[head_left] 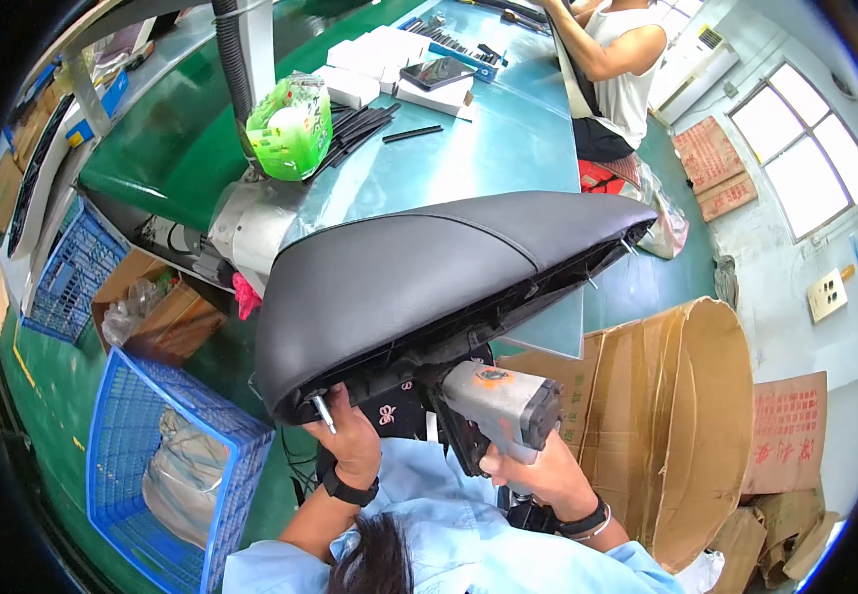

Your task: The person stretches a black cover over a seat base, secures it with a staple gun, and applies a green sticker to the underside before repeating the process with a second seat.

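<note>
A long black padded vehicle seat (389, 282) is tilted up in front of me, its hollow underside facing my body. Metal studs stick out of its rim, one of them a bolt (325, 414) close to my left fingers. My left hand (353, 441) grips the seat's lower left edge, fingers partly hidden beneath it. In my right hand (540, 473) is a grey and black staple gun (500, 396), held by its handle. The gun's nose points into the seat's underside, where I cannot see whether it touches.
A glass-topped table (508, 129) holds black strips (359, 129), white boxes (379, 54), a phone (437, 73) and a green bag (290, 129). Blue crates (236, 421) stand left; a large cardboard carton (647, 416) stands right. Another person (622, 74) sits at the far right.
</note>
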`<state>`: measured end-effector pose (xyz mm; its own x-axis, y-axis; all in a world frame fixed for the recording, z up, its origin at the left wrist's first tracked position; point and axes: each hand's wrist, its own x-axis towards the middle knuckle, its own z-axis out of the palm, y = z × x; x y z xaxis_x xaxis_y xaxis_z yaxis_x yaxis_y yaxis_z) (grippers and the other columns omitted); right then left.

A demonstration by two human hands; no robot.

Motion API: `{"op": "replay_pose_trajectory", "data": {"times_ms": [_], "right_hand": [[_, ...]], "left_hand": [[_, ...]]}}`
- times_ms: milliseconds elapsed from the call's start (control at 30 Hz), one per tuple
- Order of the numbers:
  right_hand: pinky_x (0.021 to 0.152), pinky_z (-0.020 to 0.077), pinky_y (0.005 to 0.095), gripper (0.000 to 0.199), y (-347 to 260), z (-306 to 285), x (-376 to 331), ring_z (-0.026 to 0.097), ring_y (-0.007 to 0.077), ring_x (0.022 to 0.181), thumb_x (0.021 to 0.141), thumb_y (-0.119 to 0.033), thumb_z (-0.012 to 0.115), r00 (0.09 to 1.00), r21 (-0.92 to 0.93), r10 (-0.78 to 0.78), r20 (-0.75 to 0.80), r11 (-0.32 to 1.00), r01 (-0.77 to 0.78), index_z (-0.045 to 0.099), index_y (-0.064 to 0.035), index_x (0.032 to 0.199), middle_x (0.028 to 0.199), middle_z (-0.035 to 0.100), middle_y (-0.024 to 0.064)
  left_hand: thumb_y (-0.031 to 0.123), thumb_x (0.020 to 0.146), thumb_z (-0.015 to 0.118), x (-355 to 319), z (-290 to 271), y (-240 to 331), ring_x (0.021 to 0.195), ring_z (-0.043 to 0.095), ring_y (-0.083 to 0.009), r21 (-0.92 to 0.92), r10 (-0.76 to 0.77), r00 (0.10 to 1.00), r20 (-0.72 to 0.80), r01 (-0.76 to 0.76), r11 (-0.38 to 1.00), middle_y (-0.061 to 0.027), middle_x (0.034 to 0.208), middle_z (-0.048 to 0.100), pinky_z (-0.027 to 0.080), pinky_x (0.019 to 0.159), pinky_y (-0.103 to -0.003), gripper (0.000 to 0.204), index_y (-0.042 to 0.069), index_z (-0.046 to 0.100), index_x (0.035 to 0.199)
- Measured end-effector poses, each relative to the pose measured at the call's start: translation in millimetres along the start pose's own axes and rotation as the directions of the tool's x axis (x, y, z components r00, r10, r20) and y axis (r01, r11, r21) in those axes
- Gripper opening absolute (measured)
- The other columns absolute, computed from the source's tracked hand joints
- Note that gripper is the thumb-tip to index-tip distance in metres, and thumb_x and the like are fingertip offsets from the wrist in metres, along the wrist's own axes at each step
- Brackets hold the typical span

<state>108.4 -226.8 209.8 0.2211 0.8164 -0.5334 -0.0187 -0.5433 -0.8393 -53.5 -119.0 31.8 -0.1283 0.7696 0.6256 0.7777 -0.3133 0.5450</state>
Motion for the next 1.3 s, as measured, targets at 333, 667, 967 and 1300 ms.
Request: {"op": "replay_pose_trajectory", "data": {"times_ms": [333, 667, 967, 1300], "right_hand": [[0.056, 0.0451, 0.0246, 0.048, 0.2, 9.1, -3.8, 0.056, 0.0101, 0.061, 0.075, -0.014, 0.077, 0.998, 0.022, -0.008, 0.062, 1.000, 0.007, 0.051, 0.0000, 0.113, 0.078, 0.058, 0.0030], [0.057, 0.0463, 0.0241, 0.051, 4.8, 11.6, 5.4, 0.056, 0.0095, 0.064, 0.075, -0.017, 0.077, 0.988, -0.014, 0.007, 0.153, 1.000, -0.005, 0.052, -0.0002, 0.117, 0.080, 0.060, 0.0037], [0.058, 0.0455, 0.0257, 0.038, 7.8, 2.6, 13.3, 0.053, 0.0082, 0.063, 0.075, -0.024, 0.077, 0.996, 0.016, -0.084, -0.026, 0.996, 0.085, 0.060, -0.0008, 0.100, 0.073, 0.058, 0.0001], [0.063, 0.0477, 0.0274, 0.036, 34.4, -47.7, -4.0, 0.058, 0.0122, 0.067, 0.072, -0.015, 0.078, 0.918, 0.010, -0.331, -0.217, 0.940, 0.341, 0.059, -0.0006, 0.099, 0.077, 0.062, 0.0041]], "left_hand": [[-0.005, 0.083, 0.048, -1.4, 1.0, 16.4, 0.122, 0.043, -0.0238, -0.947, -0.424, 0.864, 0.270, 0.318, 0.045, -0.0098, 0.135, 0.043, 0.032, 0.106, -0.039, 0.057, 0.008, 0.035, 0.137], [0.038, 0.071, 0.069, 99.7, -57.8, 14.1, 0.134, 0.032, -0.0343, -0.936, -0.422, 0.841, 0.338, 0.348, -0.055, -0.0189, 0.144, 0.033, 0.022, 0.111, -0.046, 0.089, 0.004, 0.026, 0.141], [0.036, 0.064, 0.073, 239.0, -58.9, 143.3, 0.104, 0.054, -0.0428, -0.628, 0.741, 0.156, 0.653, -0.434, 0.646, -0.0315, 0.125, 0.044, 0.047, 0.088, -0.048, 0.094, 0.010, 0.026, 0.142], [0.042, 0.061, 0.066, 267.2, 24.4, 171.0, 0.098, 0.059, -0.0345, -0.586, 0.589, 0.172, 0.790, -0.073, 0.807, -0.0225, 0.105, 0.062, 0.046, 0.086, -0.039, 0.089, 0.019, 0.037, 0.141]]}}
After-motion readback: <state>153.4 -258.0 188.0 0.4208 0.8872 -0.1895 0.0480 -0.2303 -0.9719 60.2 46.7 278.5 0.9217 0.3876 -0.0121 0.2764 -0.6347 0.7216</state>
